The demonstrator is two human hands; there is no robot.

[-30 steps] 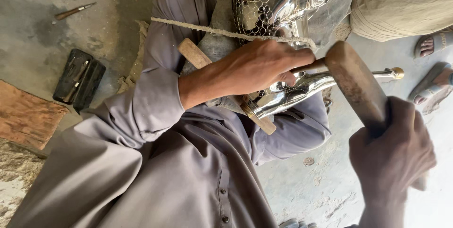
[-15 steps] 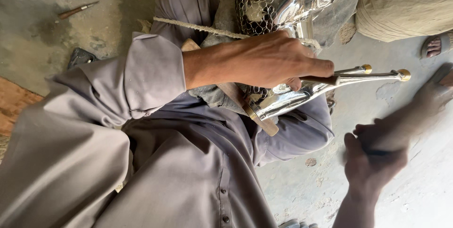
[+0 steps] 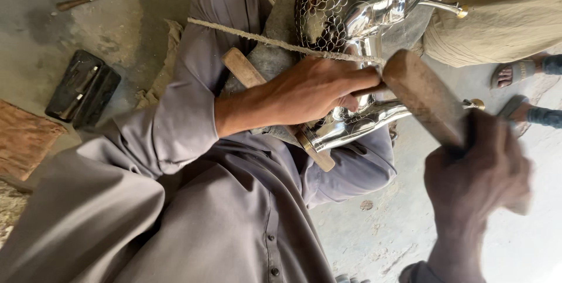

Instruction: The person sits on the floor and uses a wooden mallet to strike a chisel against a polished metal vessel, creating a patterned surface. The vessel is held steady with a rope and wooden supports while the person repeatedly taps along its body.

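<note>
My left hand grips a thin punch tool pressed against a shiny silver metal animal figure that lies across my lap. My right hand, blurred with motion, holds a wooden mallet whose head sits close to the top of the punch. A wooden stick lies under my left wrist and pokes out below the figure. A taut rope crosses my knee over the figure's patterned body.
A black case lies on the concrete floor at left, beside a reddish mat. A small tool lies at the top left. Another person's sandalled feet and beige clothing are at the right.
The mallet dropped away to the lower right half a second ago, then came back up against the punch. My left hand has stayed on the figure.
</note>
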